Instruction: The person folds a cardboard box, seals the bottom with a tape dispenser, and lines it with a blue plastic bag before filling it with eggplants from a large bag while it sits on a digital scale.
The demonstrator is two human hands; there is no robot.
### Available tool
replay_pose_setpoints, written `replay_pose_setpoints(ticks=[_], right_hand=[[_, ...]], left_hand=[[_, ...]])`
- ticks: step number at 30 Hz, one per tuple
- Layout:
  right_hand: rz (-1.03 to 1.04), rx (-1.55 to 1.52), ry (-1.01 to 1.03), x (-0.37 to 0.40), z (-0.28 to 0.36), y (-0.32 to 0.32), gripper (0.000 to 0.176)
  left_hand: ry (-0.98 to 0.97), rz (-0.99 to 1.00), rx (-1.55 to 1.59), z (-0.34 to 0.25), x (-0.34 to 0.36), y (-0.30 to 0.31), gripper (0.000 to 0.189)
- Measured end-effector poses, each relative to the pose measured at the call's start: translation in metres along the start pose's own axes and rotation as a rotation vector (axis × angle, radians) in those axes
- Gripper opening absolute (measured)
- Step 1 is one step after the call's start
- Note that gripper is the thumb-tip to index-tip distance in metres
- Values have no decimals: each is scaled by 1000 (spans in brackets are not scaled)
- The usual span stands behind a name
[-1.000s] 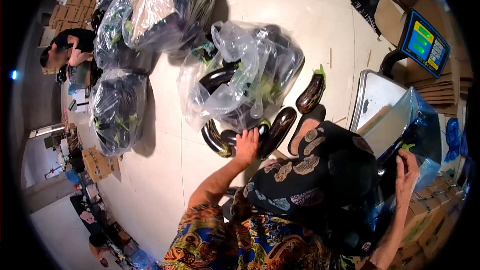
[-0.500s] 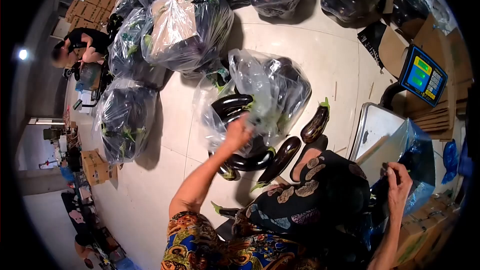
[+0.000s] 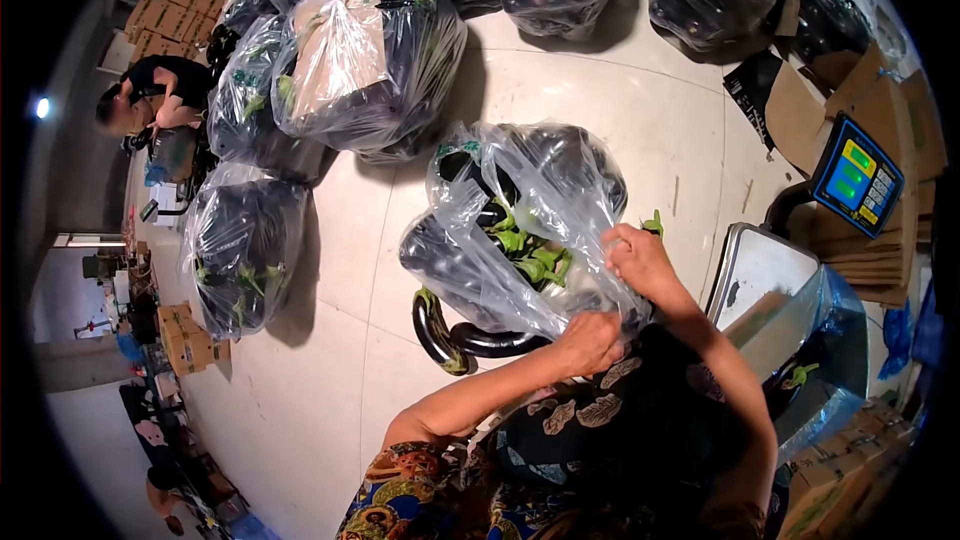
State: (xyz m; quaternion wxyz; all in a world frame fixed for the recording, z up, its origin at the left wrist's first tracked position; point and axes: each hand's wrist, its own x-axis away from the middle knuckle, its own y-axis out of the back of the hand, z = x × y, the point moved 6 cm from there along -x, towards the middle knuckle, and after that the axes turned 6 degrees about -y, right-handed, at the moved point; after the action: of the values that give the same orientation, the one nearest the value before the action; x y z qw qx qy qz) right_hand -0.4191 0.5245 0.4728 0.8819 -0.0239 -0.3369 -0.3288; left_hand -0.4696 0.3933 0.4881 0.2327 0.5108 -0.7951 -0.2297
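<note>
A clear plastic bag (image 3: 455, 265) of dark eggplants lies on the floor in front of me, its mouth open and green stems (image 3: 530, 252) showing inside. My left hand (image 3: 590, 343) is closed on the near edge of the bag, beside my knee. My right hand (image 3: 642, 260) grips the bag's right edge with bent fingers. Two loose eggplants, a mottled one (image 3: 433, 332) and a curved dark one (image 3: 497, 341), lie on the tiles left of my left hand. Beyond my right hand, the green stem (image 3: 653, 223) of another eggplant pokes out.
Full eggplant bags (image 3: 245, 250) stand at the left and along the back. To the right are a scale with a metal platform (image 3: 760, 265) and lit display (image 3: 857, 175), and a box lined with blue plastic (image 3: 835, 340). A person (image 3: 165, 95) sits at far left.
My left hand has moved from the eggplants to the bag's near edge. My right hand has come from the blue-lined box onto the bag. The bag's sides are now drawn up around the eggplants.
</note>
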Motion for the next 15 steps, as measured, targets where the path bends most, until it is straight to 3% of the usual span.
replay_pose_setpoints(ticks=[4,5,7,8,9,12,13,14,15], right_hand=[[-5,-323,34,-9,8,0,31],[-21,-365,87,-1,22,-2,34],[-378,205,425,3,47,-13,31],[-363,420,365,0,46,-17,26],[-340,637,318,0,48,-21,22],[-486,454,166,-31,14,11,17],[-516,144,322,-22,23,31,20],[-548,-76,465,-17,33,48,22],[-421,-374,410,-18,33,64,21]], left_hand=[[-7,-3,468,26,-7,9,40],[163,71,173,32,-7,-5,41],[106,124,33,27,-29,-19,39],[73,150,-36,26,-39,-23,38],[101,201,128,25,-43,-22,41],[195,344,624,23,-46,8,50],[222,233,792,31,-39,23,63],[299,79,1033,50,-27,23,65],[329,-202,1249,66,-24,32,55]])
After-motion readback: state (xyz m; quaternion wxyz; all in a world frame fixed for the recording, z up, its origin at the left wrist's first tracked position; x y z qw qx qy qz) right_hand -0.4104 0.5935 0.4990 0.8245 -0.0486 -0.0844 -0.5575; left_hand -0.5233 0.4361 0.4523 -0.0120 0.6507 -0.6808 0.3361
